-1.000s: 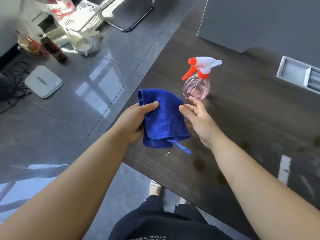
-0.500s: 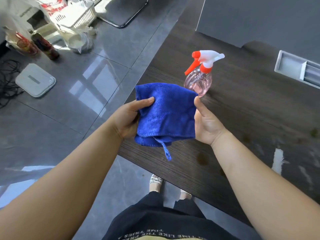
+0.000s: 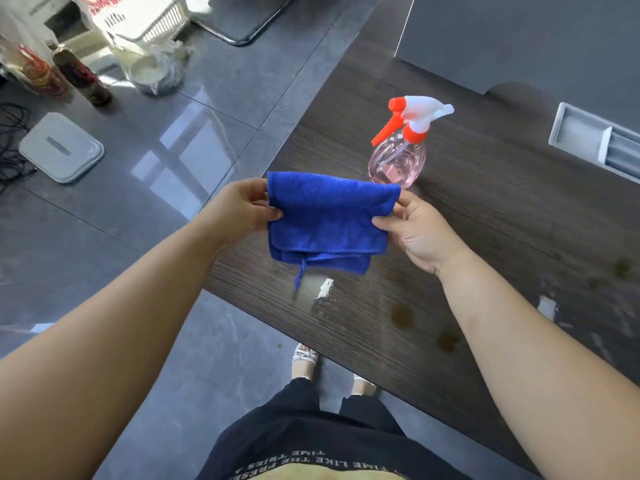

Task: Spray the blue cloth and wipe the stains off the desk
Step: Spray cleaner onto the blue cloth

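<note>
I hold a folded blue cloth (image 3: 329, 216) stretched flat above the near corner of the dark wood desk (image 3: 502, 220). My left hand (image 3: 239, 209) pinches its left edge and my right hand (image 3: 415, 226) pinches its right edge. A small loop tag hangs from the cloth's lower edge. Just behind the cloth a pink clear spray bottle (image 3: 398, 161) with a white and orange trigger head stands upright on the desk. Brownish stains (image 3: 403, 315) dot the desk near its front edge, and more stains (image 3: 621, 266) lie at the far right.
A grey recessed cable tray (image 3: 588, 140) sits in the desk at the right, behind it a grey panel (image 3: 519, 39). On the tiled floor to the left are a white scale (image 3: 60, 152), bottles (image 3: 83, 77), a plastic bag (image 3: 156, 67) and a white basket.
My right hand went from open beside the cloth to gripping its right edge. Both hands have spread the cloth out wider and flatter in front of the bottle.
</note>
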The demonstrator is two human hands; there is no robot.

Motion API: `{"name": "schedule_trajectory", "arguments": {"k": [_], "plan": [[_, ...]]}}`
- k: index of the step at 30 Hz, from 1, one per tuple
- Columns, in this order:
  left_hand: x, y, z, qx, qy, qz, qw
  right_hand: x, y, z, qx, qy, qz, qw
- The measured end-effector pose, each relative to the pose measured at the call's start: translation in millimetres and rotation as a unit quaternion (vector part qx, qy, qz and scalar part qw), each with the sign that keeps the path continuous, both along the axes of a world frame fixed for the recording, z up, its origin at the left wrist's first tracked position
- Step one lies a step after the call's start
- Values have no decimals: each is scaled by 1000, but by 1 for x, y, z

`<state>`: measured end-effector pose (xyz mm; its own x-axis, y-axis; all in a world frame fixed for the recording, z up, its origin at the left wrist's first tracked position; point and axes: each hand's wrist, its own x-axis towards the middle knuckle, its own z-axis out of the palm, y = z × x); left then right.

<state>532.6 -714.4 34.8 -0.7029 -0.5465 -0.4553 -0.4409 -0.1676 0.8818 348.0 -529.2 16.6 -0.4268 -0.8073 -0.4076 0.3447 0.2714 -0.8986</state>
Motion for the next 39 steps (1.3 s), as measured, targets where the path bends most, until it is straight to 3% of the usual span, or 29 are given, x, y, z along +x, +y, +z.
{"name": "schedule_trajectory", "arguments": {"k": [2, 4, 6, 9, 13, 18, 20, 22, 24, 26, 27, 29, 33, 39], "plan": [[2, 1, -5, -55, -26, -12, 998, -1, 3, -8, 38, 156, 36, 986], [4, 3, -16, -164, -81, -63, 981, 0, 7, -18, 74, 373, 112, 918], [9, 5, -26, -278, -127, -147, 941, 4, 12, -27, 78, 479, 183, 855], [15, 5, -35, -338, -163, -198, 906, 11, 15, -32, 96, 527, 226, 813], [14, 18, -32, -405, -192, -214, 868, 21, 8, -28, 105, 541, 178, 816], [12, 47, -40, -533, -191, -299, 768, 28, -5, -38, 164, 576, 231, 767], [15, 56, -47, -521, -208, -326, 761, 26, -6, -44, 171, 572, 222, 771], [15, 61, -51, -491, -237, -347, 763, 21, -7, -46, 155, 553, 169, 801], [10, 65, -55, -490, -254, -335, 764, 11, -8, -43, 133, 506, 0, 852], [-3, 64, -55, -486, -274, -312, 769, -8, -10, -33, 127, 416, -201, 878], [-10, 63, -54, -482, -283, -304, 772, -18, -14, -25, 134, 364, -253, 886], [-23, 61, -51, -477, -291, -294, 775, -42, -24, -11, 151, 300, -253, 907], [-36, 56, -46, -449, -304, -292, 788, -68, -44, 6, 94, 281, -126, 947], [-33, 52, -43, -411, -275, -263, 828, -79, -43, 9, 99, 355, -124, 921]]}}
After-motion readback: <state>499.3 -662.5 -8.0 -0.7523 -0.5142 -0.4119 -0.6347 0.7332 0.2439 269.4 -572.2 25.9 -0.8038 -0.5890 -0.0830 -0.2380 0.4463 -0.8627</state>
